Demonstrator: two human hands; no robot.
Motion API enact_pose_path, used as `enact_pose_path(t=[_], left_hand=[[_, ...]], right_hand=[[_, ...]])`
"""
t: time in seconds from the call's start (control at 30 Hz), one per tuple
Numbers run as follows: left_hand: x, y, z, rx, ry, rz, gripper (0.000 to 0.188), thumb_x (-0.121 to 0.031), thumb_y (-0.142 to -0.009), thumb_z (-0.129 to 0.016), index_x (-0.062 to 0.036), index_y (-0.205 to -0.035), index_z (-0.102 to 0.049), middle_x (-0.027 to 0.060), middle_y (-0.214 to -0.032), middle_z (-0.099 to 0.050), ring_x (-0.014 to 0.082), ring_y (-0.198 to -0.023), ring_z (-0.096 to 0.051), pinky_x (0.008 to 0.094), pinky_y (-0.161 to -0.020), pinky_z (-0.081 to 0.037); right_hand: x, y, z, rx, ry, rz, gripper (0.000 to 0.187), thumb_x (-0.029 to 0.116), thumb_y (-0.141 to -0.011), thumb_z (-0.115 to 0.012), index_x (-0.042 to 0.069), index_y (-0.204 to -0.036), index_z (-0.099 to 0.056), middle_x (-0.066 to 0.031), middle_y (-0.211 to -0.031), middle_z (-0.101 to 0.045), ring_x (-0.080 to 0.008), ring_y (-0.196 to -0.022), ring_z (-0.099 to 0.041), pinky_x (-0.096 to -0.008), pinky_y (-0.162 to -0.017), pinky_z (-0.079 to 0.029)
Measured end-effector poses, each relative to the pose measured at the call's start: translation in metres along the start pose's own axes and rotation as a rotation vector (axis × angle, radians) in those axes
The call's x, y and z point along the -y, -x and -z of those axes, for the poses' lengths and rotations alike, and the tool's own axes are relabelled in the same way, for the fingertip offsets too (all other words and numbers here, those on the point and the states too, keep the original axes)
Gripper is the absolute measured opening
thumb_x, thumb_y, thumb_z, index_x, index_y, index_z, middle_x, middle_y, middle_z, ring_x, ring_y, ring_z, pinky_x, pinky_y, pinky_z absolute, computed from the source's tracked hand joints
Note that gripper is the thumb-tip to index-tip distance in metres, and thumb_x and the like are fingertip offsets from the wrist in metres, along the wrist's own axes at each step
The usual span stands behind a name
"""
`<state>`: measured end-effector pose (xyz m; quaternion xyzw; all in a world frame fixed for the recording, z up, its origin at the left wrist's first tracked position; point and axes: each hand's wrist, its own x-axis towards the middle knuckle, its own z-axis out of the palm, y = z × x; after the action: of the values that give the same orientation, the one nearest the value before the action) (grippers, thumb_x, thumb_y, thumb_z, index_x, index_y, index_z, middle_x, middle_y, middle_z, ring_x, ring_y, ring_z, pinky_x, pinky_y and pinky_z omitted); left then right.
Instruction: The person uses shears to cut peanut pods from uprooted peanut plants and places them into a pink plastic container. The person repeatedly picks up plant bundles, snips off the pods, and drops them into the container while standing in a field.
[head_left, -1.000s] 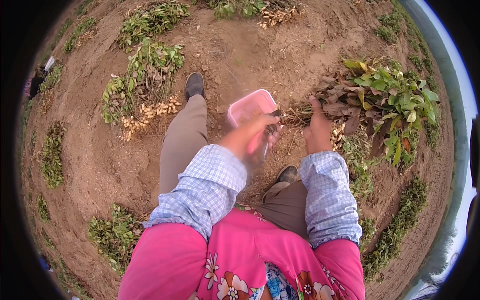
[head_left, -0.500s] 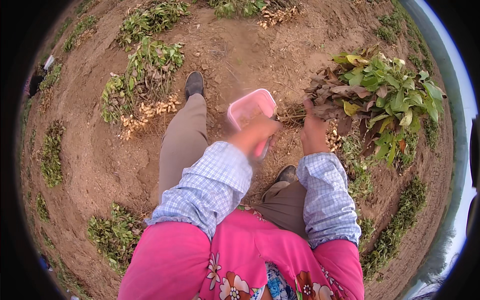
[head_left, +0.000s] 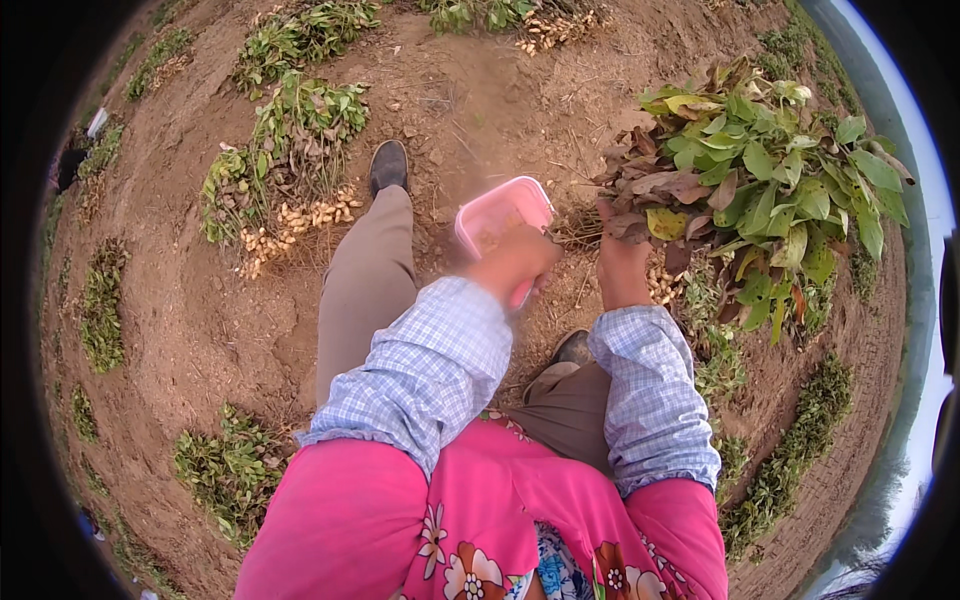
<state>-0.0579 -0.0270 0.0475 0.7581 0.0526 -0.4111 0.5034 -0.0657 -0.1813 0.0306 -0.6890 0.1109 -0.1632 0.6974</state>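
Note:
My right hand (head_left: 622, 272) is closed around the stems of an uprooted peanut plant (head_left: 760, 180). Its leaves, green, yellow and dried brown, spread out to the right, and its thin roots (head_left: 576, 226) point left toward my other hand. My left hand (head_left: 515, 262) is at the root end, over the near side of a pink plastic tub (head_left: 490, 208). It is smeared by motion and its fingers are mostly hidden, so what they grip cannot be made out. The tub sits on the soil between my feet, and the hand covers part of its inside.
Pulled peanut plants with pods lie on the brown soil at the left (head_left: 290, 225), at the top, and under the held plant on the right. My shoes (head_left: 388, 168) are planted on either side of the tub. A leafy heap (head_left: 228, 470) lies at lower left.
The leafy end of the held plant has swung nearer and fans out wider on the right. My left hand has shifted slightly at the roots; the tub has hardly moved.

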Motion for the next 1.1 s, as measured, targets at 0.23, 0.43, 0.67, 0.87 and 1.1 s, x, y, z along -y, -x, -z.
enact_pose_path(t=[0.23,0.43,0.67,0.87,1.1], left_hand=[[0.000,-0.013,-0.007,-0.017,-0.071,-0.002,0.031,-0.024,-0.087,-0.057,0.0041,-0.076,-0.062,0.0164,-0.061,-0.062,0.0243,-0.046,-0.060,0.0376,-0.047,-0.051],[0.028,-0.025,0.000,0.221,0.956,0.134,0.022,-0.021,-0.090,-0.053,0.0004,-0.093,-0.054,0.0098,-0.069,-0.059,0.0178,-0.049,-0.056,0.0358,-0.047,-0.048],[0.026,-0.010,0.016,0.377,0.937,0.021,0.024,-0.024,-0.089,-0.057,-0.0013,-0.097,-0.056,0.0064,-0.076,-0.057,0.0126,-0.055,-0.052,0.0272,-0.050,-0.045],[0.034,0.018,0.033,0.511,1.000,-0.037,0.027,-0.027,-0.090,-0.060,-0.0005,-0.095,-0.059,0.0045,-0.074,-0.055,0.0103,-0.055,-0.050,0.0241,-0.050,-0.044],[0.028,0.021,0.031,0.428,0.995,-0.046,0.027,-0.028,-0.090,-0.060,-0.0012,-0.094,-0.060,0.0039,-0.070,-0.056,0.0092,-0.052,-0.052,0.0240,-0.047,-0.046]], right_hand=[[-0.090,-0.010,0.031,0.191,-0.522,0.046,0.037,0.023,-0.098,-0.050,0.004,-0.129,-0.043,-0.0067,-0.127,-0.051,-0.0210,-0.119,-0.048,-0.0368,-0.099,-0.042],[-0.069,-0.011,0.021,0.085,-0.293,0.138,0.033,0.023,-0.099,-0.046,0.007,-0.128,-0.044,-0.0068,-0.127,-0.050,-0.0217,-0.119,-0.047,-0.0393,-0.106,-0.038],[0.003,-0.012,0.009,-0.114,-0.698,-0.160,0.042,0.015,-0.092,-0.059,0.012,-0.131,-0.044,-0.0036,-0.129,-0.050,-0.0173,-0.112,-0.050,-0.0369,-0.107,-0.038],[0.029,-0.023,0.015,-0.179,-0.251,-0.347,0.066,0.017,-0.077,-0.078,0.006,-0.133,-0.046,-0.0035,-0.124,-0.056,-0.0132,-0.090,-0.059,-0.0289,-0.060,-0.047],[0.034,-0.016,0.010,-0.188,-0.310,-0.331,0.066,0.017,-0.076,-0.080,0.005,-0.132,-0.047,-0.0054,-0.124,-0.056,-0.0154,-0.099,-0.057,-0.0307,-0.068,-0.048]])
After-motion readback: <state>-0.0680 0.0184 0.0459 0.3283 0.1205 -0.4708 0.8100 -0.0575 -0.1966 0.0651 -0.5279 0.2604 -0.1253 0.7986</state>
